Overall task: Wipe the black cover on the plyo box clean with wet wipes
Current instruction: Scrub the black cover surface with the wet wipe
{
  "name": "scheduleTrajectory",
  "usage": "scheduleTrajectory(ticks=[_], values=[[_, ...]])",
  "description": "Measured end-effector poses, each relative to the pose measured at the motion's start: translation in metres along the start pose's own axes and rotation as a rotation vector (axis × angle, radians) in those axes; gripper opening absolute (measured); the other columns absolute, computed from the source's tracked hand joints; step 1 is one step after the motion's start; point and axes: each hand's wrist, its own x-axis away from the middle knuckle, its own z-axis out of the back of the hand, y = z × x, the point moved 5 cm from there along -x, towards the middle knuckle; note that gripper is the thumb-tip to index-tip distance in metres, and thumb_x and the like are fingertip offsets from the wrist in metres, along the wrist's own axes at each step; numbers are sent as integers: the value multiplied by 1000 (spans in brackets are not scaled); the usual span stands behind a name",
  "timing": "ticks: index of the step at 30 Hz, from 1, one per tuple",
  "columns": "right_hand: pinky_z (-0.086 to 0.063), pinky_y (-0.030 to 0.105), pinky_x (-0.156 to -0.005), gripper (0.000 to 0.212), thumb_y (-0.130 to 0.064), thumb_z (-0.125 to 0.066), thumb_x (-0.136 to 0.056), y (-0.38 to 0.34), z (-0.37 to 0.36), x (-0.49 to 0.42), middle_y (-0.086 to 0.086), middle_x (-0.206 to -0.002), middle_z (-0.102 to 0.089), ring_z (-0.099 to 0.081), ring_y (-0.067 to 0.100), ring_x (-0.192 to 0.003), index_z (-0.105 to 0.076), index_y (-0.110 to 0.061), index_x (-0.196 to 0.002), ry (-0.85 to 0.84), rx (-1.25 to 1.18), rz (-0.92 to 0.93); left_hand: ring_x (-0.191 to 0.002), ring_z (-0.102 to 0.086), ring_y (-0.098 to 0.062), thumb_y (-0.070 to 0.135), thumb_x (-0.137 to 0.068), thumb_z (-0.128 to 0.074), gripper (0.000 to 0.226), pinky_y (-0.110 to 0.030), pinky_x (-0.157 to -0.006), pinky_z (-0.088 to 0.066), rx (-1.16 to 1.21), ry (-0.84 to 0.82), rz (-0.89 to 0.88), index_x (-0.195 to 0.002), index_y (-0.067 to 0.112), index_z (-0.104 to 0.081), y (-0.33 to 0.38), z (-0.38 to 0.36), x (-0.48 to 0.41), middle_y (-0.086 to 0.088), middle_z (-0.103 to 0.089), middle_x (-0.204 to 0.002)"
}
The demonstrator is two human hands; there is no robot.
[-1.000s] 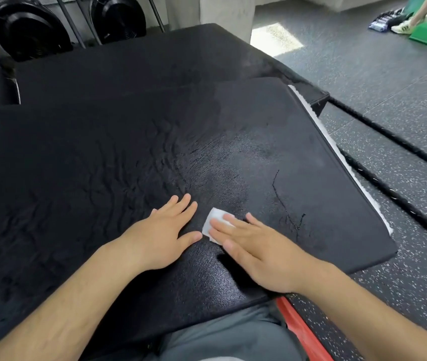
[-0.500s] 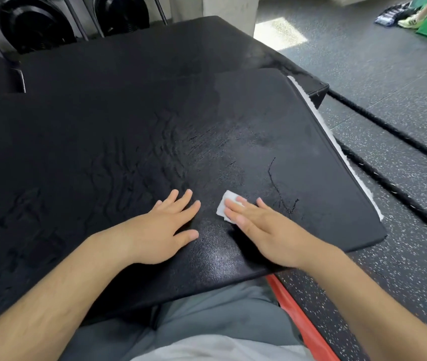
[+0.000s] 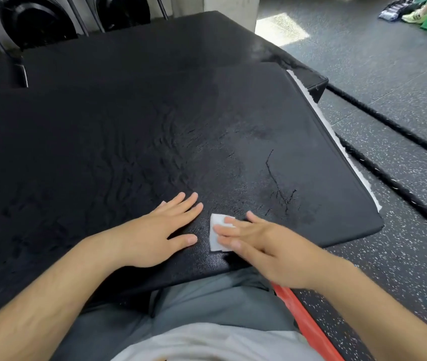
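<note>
My left hand [image 3: 155,231] lies flat on the black cover [image 3: 90,157] near the edge closest to me, its fingers [image 3: 181,204] straight, spread and holding nothing. Just to its right, the white wet wipe [image 3: 215,237] sits on the cover under my right hand [image 3: 269,252], whose straight fingers [image 3: 229,231] press on it without curling round it. Further right a thin cracked line [image 3: 272,175] marks the cover. Beyond its edge, thick black ropes [image 3: 395,186] lie on the speckled floor [image 3: 402,256].
</note>
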Motion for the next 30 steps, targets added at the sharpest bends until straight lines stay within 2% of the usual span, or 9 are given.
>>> scheduleTrajectory(ticks=[3, 5, 8, 13, 16, 19, 23, 26, 30], values=[[-9, 34, -127, 57, -56, -27, -102, 16, 12, 1, -24, -150, -42, -24, -12, -144, -58, -28, -141, 81, -33, -87, -141, 28, 11, 46, -104, -37, 65, -14, -114, 15, 8, 7, -3, -156, 41, 2, -2, 0, 0, 28, 21, -159], [-11, 36, -126, 47, -42, -31, -106, -3, -3, -13, -18, -155, -42, -26, -3, -147, -57, -26, -141, 43, 43, -12, -140, 28, 12, 46, -104, -38, 65, -14, -114, 15, 38, -9, 6, -156, 42, 0, -3, 1, -1, 30, 21, -158], [-14, 36, -125, 33, -29, -35, -109, -25, -20, -18, -13, -140, -55, -47, 10, -132, -61, -23, -129, 23, 27, 89, -139, 27, 16, 48, -102, -39, 65, -13, -113, 14, 68, -6, -7, -156, 43, -3, -3, 1, 0, 31, 18, -159], [-22, 34, -124, 36, -35, -46, -105, 17, 13, 11, -22, -133, -60, -42, -7, -136, -77, -18, -114, 117, -125, -18, -138, 27, 17, 45, -105, -36, 62, -11, -113, 16, 39, 58, -11, -156, 42, -1, -3, -6, 9, 29, 18, -159], [-22, 33, -124, 32, -29, -48, -106, 3, 0, -6, -20, -139, -57, -37, -6, -140, -73, -17, -123, 178, -50, 30, -142, 29, 8, 43, -105, -39, 60, -20, -117, 16, 56, 53, 0, -154, 48, -5, 0, -6, 9, 26, 22, -159], [-18, 32, -125, 30, -23, -50, -105, -14, -17, -19, -16, -147, -50, -31, -3, -145, -68, -17, -129, 203, -20, 112, -134, 35, 15, 48, -101, -48, 64, -15, -112, 19, 131, 12, -12, -150, 56, -9, 6, -5, 10, 31, 24, -155], [-26, 38, -123, 23, -21, -64, -99, 13, 3, 11, -26, -131, -61, -46, 1, -137, -75, -23, -119, 200, -103, 103, -137, 29, 17, 54, -92, -58, 70, -25, -122, 12, 178, 35, -18, -150, 55, -18, 0, -7, 17, 33, 18, -157], [-34, 42, -119, 19, -14, -75, -91, 25, 10, 22, -18, -121, -70, -56, 4, -129, -79, -19, -109, 286, -139, 81, -140, 23, 16, 50, -88, -68, 68, -27, -123, 9, 235, 112, -28, -146, 56, -33, 1, -6, 17, 30, 9, -161], [-36, 24, -114, 11, -11, -72, -92, 5, -4, 5, -3, -116, -74, -59, 3, -124, -79, -4, -97, 304, -61, 183, -143, 13, 16, 55, -79, -77, 73, -40, -125, 9, 229, 147, -109, -142, 56, -40, 25, -4, 5, 25, -9, -163]])
